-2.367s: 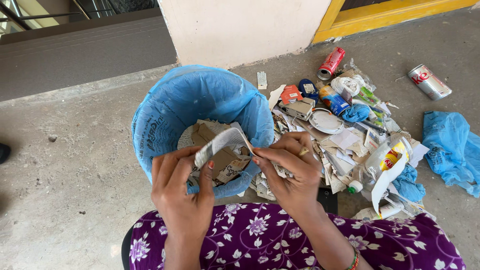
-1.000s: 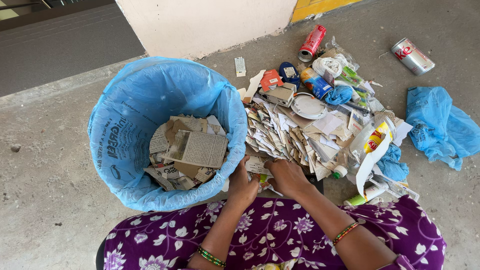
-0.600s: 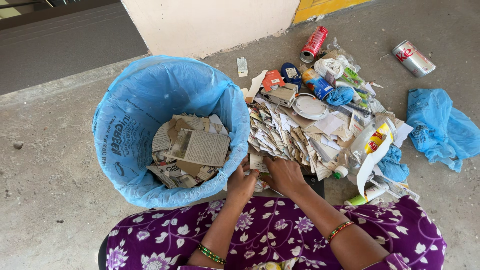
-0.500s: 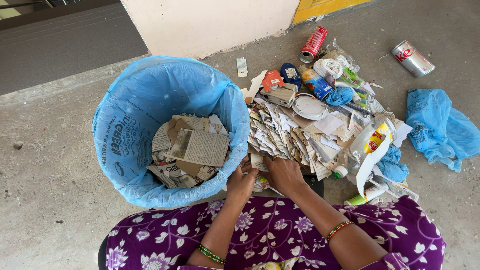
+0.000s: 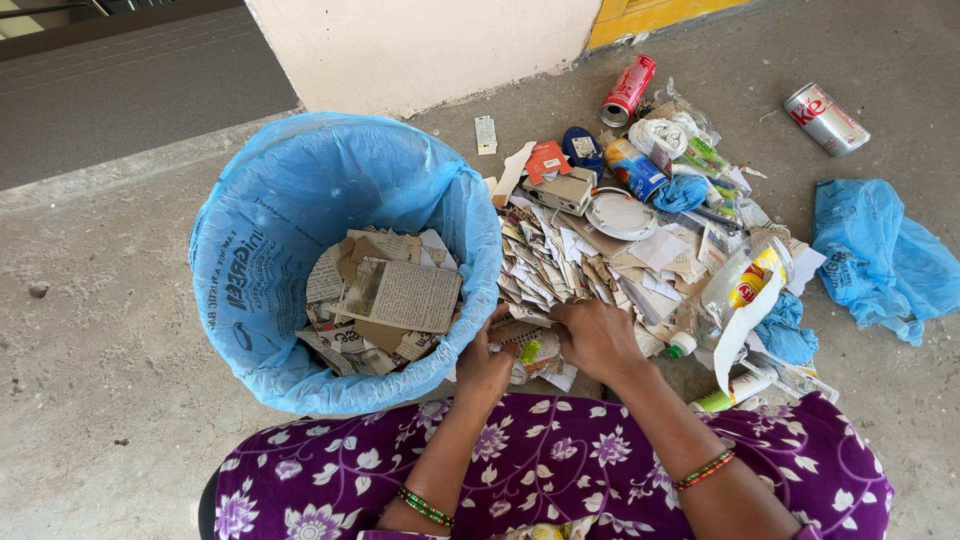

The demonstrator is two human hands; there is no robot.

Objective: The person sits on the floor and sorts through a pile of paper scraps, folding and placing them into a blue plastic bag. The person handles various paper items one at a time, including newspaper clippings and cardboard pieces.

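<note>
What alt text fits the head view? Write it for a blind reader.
Both hands, left hand and right hand, gather paper scraps from a litter pile beside a blue-lined bin holding torn newspaper. Drink cans lie on concrete.

a rough grey concrete floor point(image 5: 110, 400) fills most of the view, speckled and worn, with small pebbles and dark spots scattered on it. along the top runs a plain cream plastered wall point(image 5: 430, 45), scuffed and stained near its foot where it meets the floor. to the right of that wall a bright yellow painted frame strip point(image 5: 660, 12) sits at floor level. at upper left lies a darker grey ribbed slab point(image 5: 130, 90), set apart from the floor by a pale concrete kerb edge point(image 5: 120, 165). even daylight falls over everything, with only soft shadows.
</note>
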